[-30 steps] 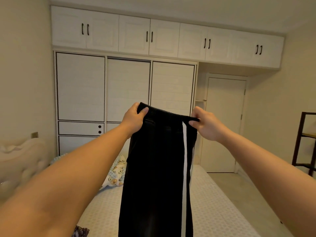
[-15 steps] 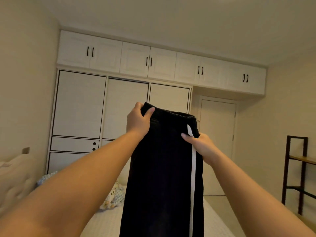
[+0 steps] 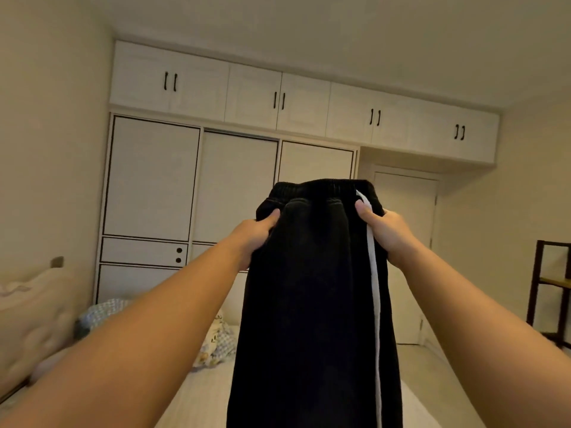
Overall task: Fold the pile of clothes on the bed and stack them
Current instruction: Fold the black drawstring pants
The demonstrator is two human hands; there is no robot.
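Black trousers (image 3: 312,304) w/ white side stripe, held up above bed (image 3: 197,396). L hand (image 3: 256,233) at 9 o'clock and R hand (image 3: 384,231) at 3 o'clock each grip fabric just below waistband.

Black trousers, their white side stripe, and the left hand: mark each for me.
black trousers (image 3: 309,304), head view, front of the hanging legs
white side stripe (image 3: 375,291), head view, mid-length of the stripe
left hand (image 3: 255,231), head view, back of the hand

Both arms reach forward. The left hand (image 3: 258,231) and right hand (image 3: 384,231) are raised with thumbs up; the other fingers seem curled behind.
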